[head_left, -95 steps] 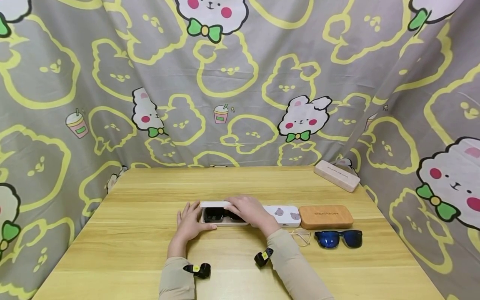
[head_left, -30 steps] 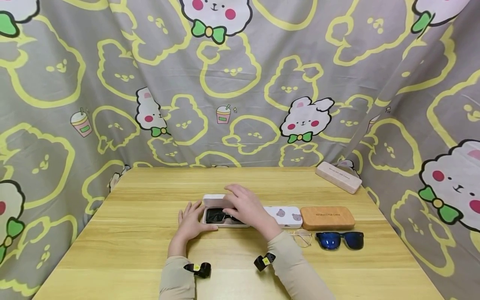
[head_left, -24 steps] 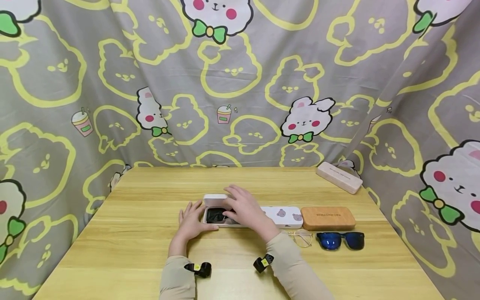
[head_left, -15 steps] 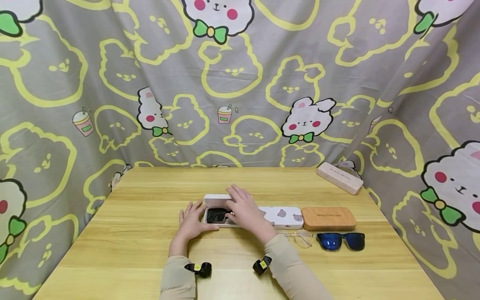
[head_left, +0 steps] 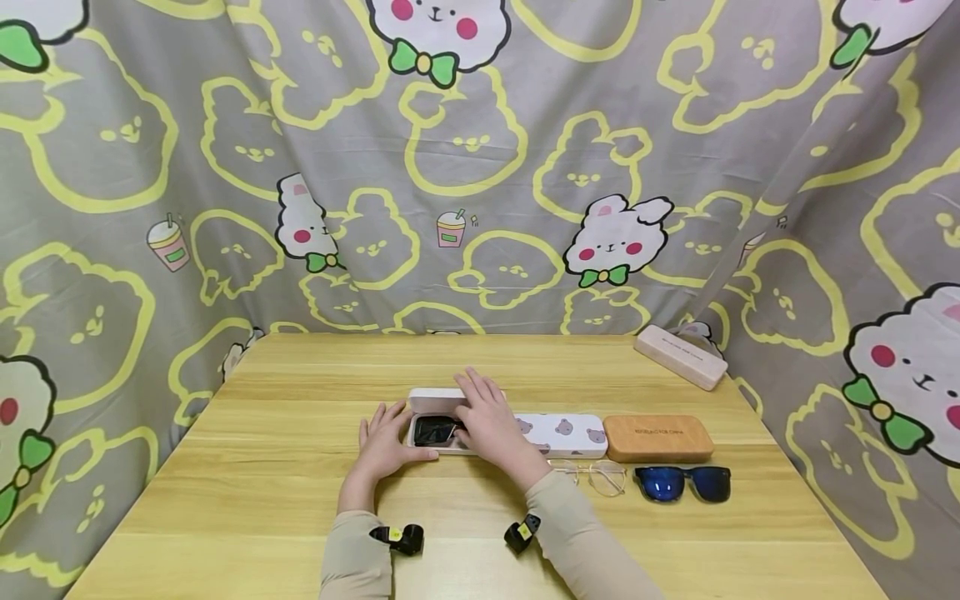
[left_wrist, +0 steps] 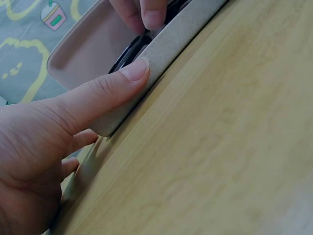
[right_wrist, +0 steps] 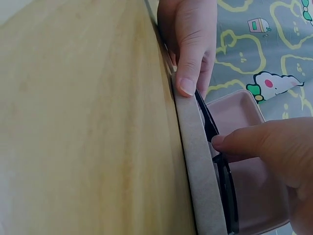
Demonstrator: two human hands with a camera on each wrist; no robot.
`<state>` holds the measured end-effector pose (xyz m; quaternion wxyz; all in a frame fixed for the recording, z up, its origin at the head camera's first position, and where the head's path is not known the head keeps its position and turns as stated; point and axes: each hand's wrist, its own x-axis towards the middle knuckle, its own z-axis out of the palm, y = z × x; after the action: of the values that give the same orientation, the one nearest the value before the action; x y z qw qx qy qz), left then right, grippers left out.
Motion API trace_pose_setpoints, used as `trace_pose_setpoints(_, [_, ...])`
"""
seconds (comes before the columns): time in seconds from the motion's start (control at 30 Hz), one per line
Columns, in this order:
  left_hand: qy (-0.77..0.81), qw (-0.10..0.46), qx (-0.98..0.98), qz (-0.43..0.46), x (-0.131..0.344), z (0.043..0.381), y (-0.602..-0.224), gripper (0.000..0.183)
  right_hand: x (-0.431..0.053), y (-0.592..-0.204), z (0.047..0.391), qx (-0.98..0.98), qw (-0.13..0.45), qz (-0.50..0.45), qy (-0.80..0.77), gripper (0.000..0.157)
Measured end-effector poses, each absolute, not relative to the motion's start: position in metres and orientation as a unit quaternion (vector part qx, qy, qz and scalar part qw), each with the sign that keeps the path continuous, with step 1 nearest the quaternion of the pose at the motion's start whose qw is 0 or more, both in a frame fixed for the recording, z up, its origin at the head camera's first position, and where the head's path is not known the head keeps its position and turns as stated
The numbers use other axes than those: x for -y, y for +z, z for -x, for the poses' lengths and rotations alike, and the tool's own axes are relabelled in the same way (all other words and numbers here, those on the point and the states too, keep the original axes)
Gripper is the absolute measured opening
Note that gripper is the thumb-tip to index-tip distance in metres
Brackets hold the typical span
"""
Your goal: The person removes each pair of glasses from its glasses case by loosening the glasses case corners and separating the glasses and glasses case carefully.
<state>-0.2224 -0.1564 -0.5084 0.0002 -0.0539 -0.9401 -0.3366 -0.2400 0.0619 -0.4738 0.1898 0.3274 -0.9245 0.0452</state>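
Note:
A pale glasses case (head_left: 437, 400) stands on the table with its lid raised, and its pinkish lining shows in both wrist views. Black sunglasses (head_left: 433, 431) lie inside, partly covered by fingers. My left hand (head_left: 386, 442) holds the case's left end, thumb (left_wrist: 110, 90) pressed on the front wall and the other fingers around the end. My right hand (head_left: 491, 425) reaches into the case from the right. In the right wrist view its thumb (right_wrist: 244, 141) and a finger pinch the sunglasses at the nose bridge. The case's right end is hidden behind this hand in the head view.
Right of the open case lie a white bear-print case (head_left: 566, 437) and a brown case (head_left: 658, 437). In front are thin-framed clear glasses (head_left: 607, 477) and blue-lensed sunglasses (head_left: 682, 483). A pale pink case (head_left: 681, 357) sits at the back right corner, near the curtain (head_left: 480, 275).
The lid has gone from partly lowered to raised. My right hand has left the lid and come down to the sunglasses' bridge, its fingers drawing closer together. My left hand stays put.

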Motion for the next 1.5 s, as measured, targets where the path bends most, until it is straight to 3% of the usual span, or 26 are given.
trace_pose_setpoints(0.6, [-0.339, -0.002, 0.939, 0.055, 0.1572, 0.2226, -0.5077, 0.090, -0.0569, -0.4755, 0.2387, 0.926, 0.213, -0.307, 0.047, 0.013])
trace_pose_setpoints(1.5, [-0.340, -0.006, 0.939, 0.052, 0.1562, 0.2213, -0.5058, 0.095, -0.0567, -0.4710, 0.2386, 0.932, 0.180, -0.299, 0.100, 0.004])
